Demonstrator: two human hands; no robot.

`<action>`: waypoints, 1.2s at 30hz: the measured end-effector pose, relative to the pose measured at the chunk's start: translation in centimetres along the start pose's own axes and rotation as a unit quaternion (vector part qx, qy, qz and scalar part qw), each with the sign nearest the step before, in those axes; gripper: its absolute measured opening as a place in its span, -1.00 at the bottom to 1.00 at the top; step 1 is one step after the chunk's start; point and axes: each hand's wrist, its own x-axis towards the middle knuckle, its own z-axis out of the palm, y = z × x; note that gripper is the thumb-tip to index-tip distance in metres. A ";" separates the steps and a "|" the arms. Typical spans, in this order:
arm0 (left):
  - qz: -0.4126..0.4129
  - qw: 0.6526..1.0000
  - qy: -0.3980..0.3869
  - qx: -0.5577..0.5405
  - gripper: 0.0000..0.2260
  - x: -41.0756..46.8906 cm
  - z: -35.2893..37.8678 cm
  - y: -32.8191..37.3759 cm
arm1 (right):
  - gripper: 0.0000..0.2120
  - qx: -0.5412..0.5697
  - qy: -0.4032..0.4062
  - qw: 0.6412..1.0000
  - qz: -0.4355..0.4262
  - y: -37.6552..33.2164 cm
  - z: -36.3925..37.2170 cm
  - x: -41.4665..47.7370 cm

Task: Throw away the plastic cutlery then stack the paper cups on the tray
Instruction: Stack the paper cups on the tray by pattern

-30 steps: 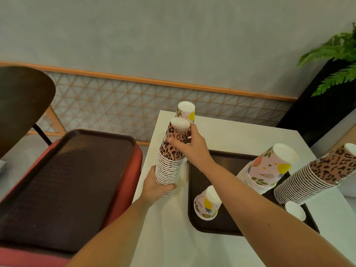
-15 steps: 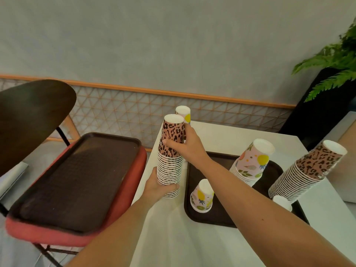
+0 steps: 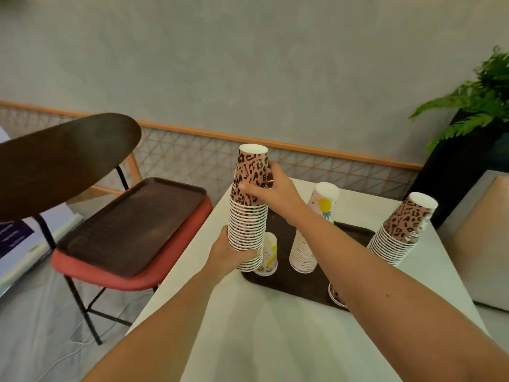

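View: head cam, looking down at a white table [image 3: 275,340] w/ 2 bare arms reaching fwd.
Held stack: tall leopard-print stack [image 3: 249,213] of upside-down paper cups, upright, lifted by both hands over the table's left edge, in front of the tray's near-left corner.
Left hand [image 3: 228,252]: fingers wrapped round the stack's lowest rims, bearing it from below; likely so the nested cups don't drop out.
Right hand [image 3: 275,188]: fingers closed on the top cup's side, thumb in front; seems to steady the top so the column stays straight.
Tray [image 3: 297,285]: dark brown, on the table; the cups' target.
On tray: 1 single floral cup [image 3: 268,255] just behind the held stack; a pale floral stack [image 3: 311,235] mid-tray, upright; a small leopard cup [image 3: 334,295] at the near edge, partly hidden by the right forearm.
2nd leopard stack [image 3: 402,230]: leans right at the tray's far-right end; can't tell if its base is on the tray or the table.
Cutlery: none in sight; prob. already binned.
Left side: red-seat chair [image 3: 132,277] carrying a 2nd dark tray [image 3: 132,224], no cups on it.
Far right: potted fern [image 3: 479,106] in a black planter.
Stage: stacking part; held stack not yet set on the tray.
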 end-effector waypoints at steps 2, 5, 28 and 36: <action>0.000 1.000 0.003 0.014 -0.18 -1.5 0.8 0.2 | -0.34 0.011 -0.002 1.000 0.012 0.1 -0.6 -1.0; -0.002 1.000 -0.012 0.026 -0.16 -3.1 1.8 0.5 | -0.40 0.027 -0.002 0.999 0.032 0.2 -1.4 -2.3; -0.004 0.983 -0.177 -0.049 0.01 -6.1 5.1 0.4 | -0.31 0.073 0.069 0.988 0.121 3.0 -5.2 -5.5; -0.013 0.987 -0.145 -0.073 -0.05 -6.2 6.7 0.3 | -0.56 0.086 0.075 0.988 0.100 2.2 -7.0 -5.2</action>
